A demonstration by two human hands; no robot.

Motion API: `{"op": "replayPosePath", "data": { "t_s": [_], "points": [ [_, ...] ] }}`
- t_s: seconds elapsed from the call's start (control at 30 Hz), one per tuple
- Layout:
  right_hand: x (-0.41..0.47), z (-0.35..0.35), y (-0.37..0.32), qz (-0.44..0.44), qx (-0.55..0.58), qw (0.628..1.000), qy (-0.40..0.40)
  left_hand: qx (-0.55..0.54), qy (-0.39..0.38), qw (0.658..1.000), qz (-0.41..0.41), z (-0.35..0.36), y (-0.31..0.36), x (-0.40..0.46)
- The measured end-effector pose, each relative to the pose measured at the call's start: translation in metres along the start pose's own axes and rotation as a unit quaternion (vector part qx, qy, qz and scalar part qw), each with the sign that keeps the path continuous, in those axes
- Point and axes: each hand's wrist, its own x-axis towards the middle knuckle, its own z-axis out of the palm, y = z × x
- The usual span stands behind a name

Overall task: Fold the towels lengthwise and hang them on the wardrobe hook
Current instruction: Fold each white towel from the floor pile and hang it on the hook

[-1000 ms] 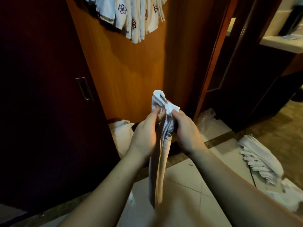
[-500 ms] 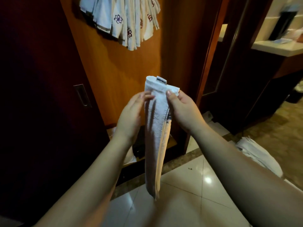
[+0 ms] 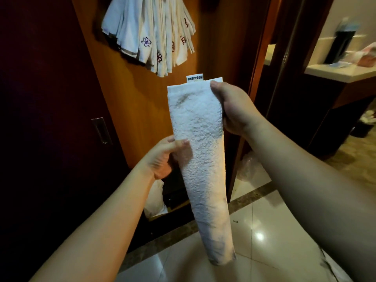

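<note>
1. Head view: you have a white terry towel (image 3: 200,159) already folded into a long narrow strip, hanging upright in front of the wooden wardrobe panel (image 3: 130,102), its lower end free above the tiled floor (image 3: 264,231).

2. Your right hand (image 3: 234,106) pinches the top right corner, thumb on the near face just below the small label (image 3: 195,77). Your left hand (image 3: 162,157) pinches the left edge about midway down, thumb on the front. The two hands are apart, one high and one low, both clamped on the towel.

3. The step in hand looks like tidying the lengthwise fold before hanging. Run the left-hand pinch down the edge so the layers line up; the strip narrows toward the bottom, which suggests the layers may be uneven there.

4. Keep the right-hand grip firm at the top corner. If it loosens, the fold will likely open.

5. The hung towels (image 3: 150,35) fan out at the far upper left, above your strip. The hook itself is hidden behind them, so I cannot tell how much room is left on it.

6. When you lift, raise the strip by its top end and drape it so both halves hang evenly; an off-centre drape would probably slide off.

7. Mind the bundle already hanging: nudging it could knock pieces loose.
</note>
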Motion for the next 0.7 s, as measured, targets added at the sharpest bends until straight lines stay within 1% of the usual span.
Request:
{"op": "replayPosePath", "data": {
  "t_s": [0.07, 0.17, 0.2, 0.3, 0.43, 0.5, 0.53, 0.6, 0.7],
  "points": [
    [0.006, -0.004, -0.007, 0.015, 0.038, 0.999, 0.003, 0.013, -0.021, 0.999, -0.031, 0.008, -0.009, -0.005],
    [0.016, -0.011, -0.008, 0.027, 0.072, 0.996, 0.033, 0.043, -0.001, 0.997, -0.06, 0.016, -0.015, -0.006],
    [0.02, -0.015, -0.007, 0.042, 0.081, 0.995, 0.034, 0.038, 0.006, 0.998, -0.057, 0.019, -0.014, -0.005],
    [0.027, -0.032, 0.008, 0.112, 0.107, 0.988, 0.003, -0.001, 0.014, 0.999, -0.042, 0.028, -0.006, -0.001],
    [0.019, -0.058, 0.062, 0.204, 0.078, 0.975, 0.038, -0.042, 0.024, 0.998, -0.029, 0.036, 0.016, 0.009],
    [0.003, -0.061, 0.096, 0.278, 0.047, 0.959, 0.016, -0.071, 0.054, 0.995, -0.047, 0.038, 0.029, 0.016],
    [-0.005, -0.059, 0.109, 0.308, 0.054, 0.95, 0.003, -0.088, 0.077, 0.991, -0.058, 0.037, 0.036, 0.019],
    [-0.016, -0.053, 0.126, 0.312, 0.105, 0.943, -0.046, -0.097, 0.133, 0.984, -0.071, 0.033, 0.046, 0.026],
    [-0.024, -0.048, 0.133, 0.294, 0.179, 0.934, -0.096, -0.061, 0.195, 0.976, -0.072, 0.023, 0.057, 0.036]
  ]
}}
